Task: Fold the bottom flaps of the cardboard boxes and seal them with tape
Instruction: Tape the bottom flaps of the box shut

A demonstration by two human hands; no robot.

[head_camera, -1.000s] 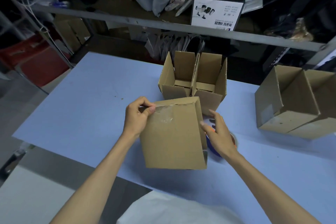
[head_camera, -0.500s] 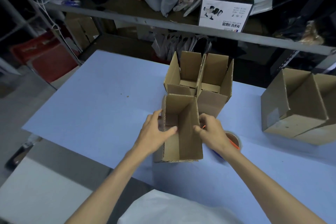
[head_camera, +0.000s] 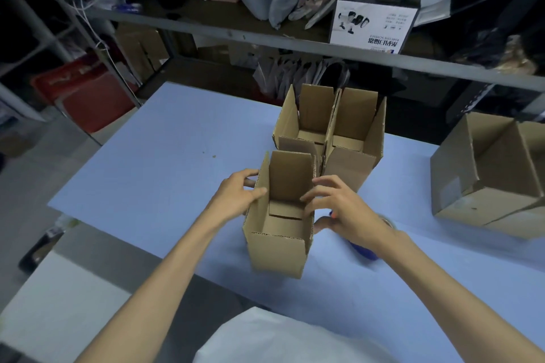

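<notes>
A small cardboard box (head_camera: 277, 250) stands upright on the blue table (head_camera: 147, 171), open top up, with its bottom flaps folded flat inside. My left hand (head_camera: 236, 197) grips its left wall, thumb over the rim and fingers outside. My right hand (head_camera: 342, 209) holds the right wall, fingers hooked over the rim and thumb outside. A blue tape roll (head_camera: 364, 250) lies on the table just under my right wrist, mostly hidden.
Two more small open boxes (head_camera: 351, 168) stand side by side just behind the held one. Larger open cardboard boxes (head_camera: 477, 186) sit at the right. A metal shelf rail (head_camera: 265, 38) with bags and a printed carton (head_camera: 371, 23) runs behind the table.
The box was tilted with its taped bottom facing me; it has been turned upright and set on the table. Both hands shifted to its side walls.
</notes>
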